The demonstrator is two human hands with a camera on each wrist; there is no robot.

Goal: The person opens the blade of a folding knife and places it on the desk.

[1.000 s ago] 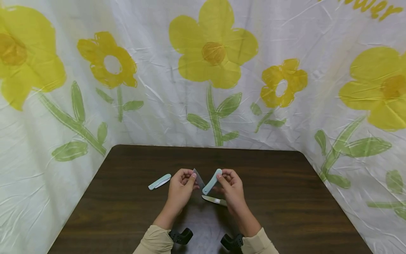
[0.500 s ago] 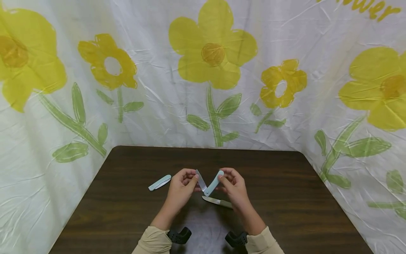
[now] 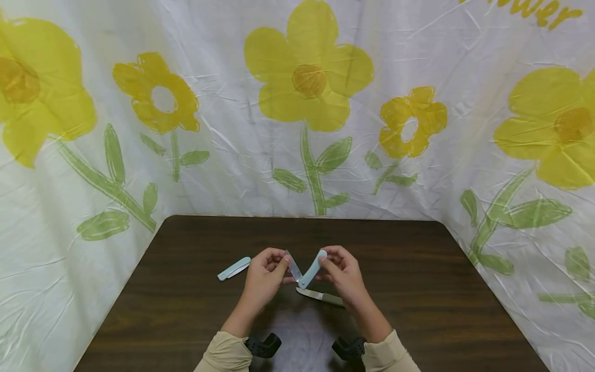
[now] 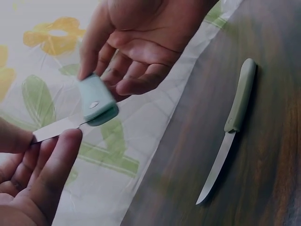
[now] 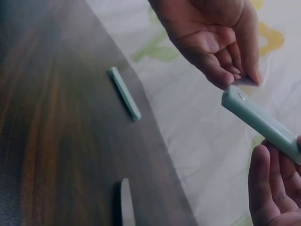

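Both hands clamped on half-open folding knife (image 3: 304, 269) above surface (image 3: 418, 310): left hand (image 3: 265, 276) pinching blade, right hand (image 3: 343, 276) gripping handle. Paring knife (image 3: 321, 296) lying beneath. Closed folder (image 3: 234, 267) farther left.

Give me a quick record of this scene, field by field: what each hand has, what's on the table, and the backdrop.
left hand: pinches the blade of a partly folded pocket knife
right hand: holds that knife's mint-green handle
knife angle: blade and handle form a V above the table
open knife: lies flat on the table, blade out, below the hands in the head view
closed knife: lies on the table beyond the left hand
table: dark wood
backdrop: white cloth with yellow flowers
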